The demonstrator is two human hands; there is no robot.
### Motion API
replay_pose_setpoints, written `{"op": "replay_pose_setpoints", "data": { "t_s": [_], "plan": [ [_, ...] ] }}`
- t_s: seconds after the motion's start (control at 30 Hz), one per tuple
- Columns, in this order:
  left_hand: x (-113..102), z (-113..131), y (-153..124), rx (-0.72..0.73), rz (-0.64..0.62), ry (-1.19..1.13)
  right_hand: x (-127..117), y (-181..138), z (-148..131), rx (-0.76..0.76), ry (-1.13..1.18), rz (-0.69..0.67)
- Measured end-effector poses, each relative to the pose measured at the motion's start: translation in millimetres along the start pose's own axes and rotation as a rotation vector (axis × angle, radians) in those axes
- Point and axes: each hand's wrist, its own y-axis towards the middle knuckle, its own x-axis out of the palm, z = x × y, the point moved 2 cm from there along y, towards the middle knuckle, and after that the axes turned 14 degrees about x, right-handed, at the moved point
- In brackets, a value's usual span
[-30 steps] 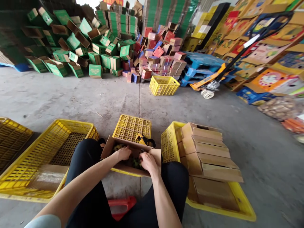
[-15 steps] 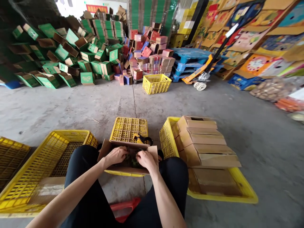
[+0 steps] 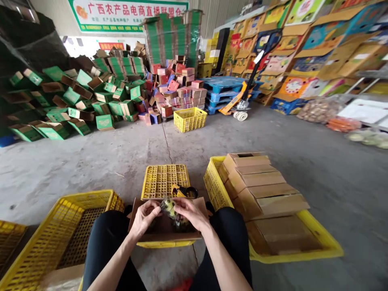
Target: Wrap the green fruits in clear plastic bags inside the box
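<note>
Between my left hand (image 3: 145, 216) and my right hand (image 3: 189, 212) is a yellow-green, dark-spotted fruit-like piece (image 3: 168, 207), apparently in clear plastic. The fingers of both hands pinch it from either side, just above an open cardboard box (image 3: 163, 237). Inside the box, below my right fingers, more dark and greenish pieces show, partly hidden. The box rests on a yellow crate between my knees. Just beyond it, a yellow and black tool like a tape dispenser (image 3: 183, 191) lies on an upturned yellow crate (image 3: 165, 178).
To my right stands a yellow crate (image 3: 306, 258) of folded cardboard boxes (image 3: 263, 178). A yellow crate (image 3: 87, 196) with a clear-wrapped bundle is at my left. Farther off are another yellow crate (image 3: 190, 120), blue pallets (image 3: 226, 85), a pallet jack (image 3: 242, 101) and heaped green boxes (image 3: 104, 121).
My hands have come up from inside the box, and the yellow-green piece now shows between them. The camera view has tilted up and turned slightly right.
</note>
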Motion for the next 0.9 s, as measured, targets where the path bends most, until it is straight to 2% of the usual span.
{"op": "replay_pose_setpoints", "data": {
  "t_s": [0.1,0.2,0.3,0.4,0.6,0.77,0.9],
  "plan": [
    [4,-9,-4,-0.042,0.063,-0.009,-1,-4,-5,-0.051,-0.060,0.063],
    [7,-10,-7,-0.100,0.016,0.049,2,-2,-7,-0.054,-0.032,0.073],
    [8,-9,-6,-0.159,0.050,-0.123,3,4,-7,-0.052,-0.047,0.106],
    [9,-11,-5,-0.189,0.074,-0.325,-1,9,-4,-0.046,-0.043,0.201],
    [8,-22,-7,-0.262,0.116,-0.279,-9,13,3,-0.038,0.078,0.327],
    [7,-20,-7,-0.249,0.147,-0.277,-9,9,3,-0.038,0.086,0.347],
    [7,-15,-7,-0.253,0.173,-0.259,-8,8,1,-0.012,0.043,0.275]
  ]
}}
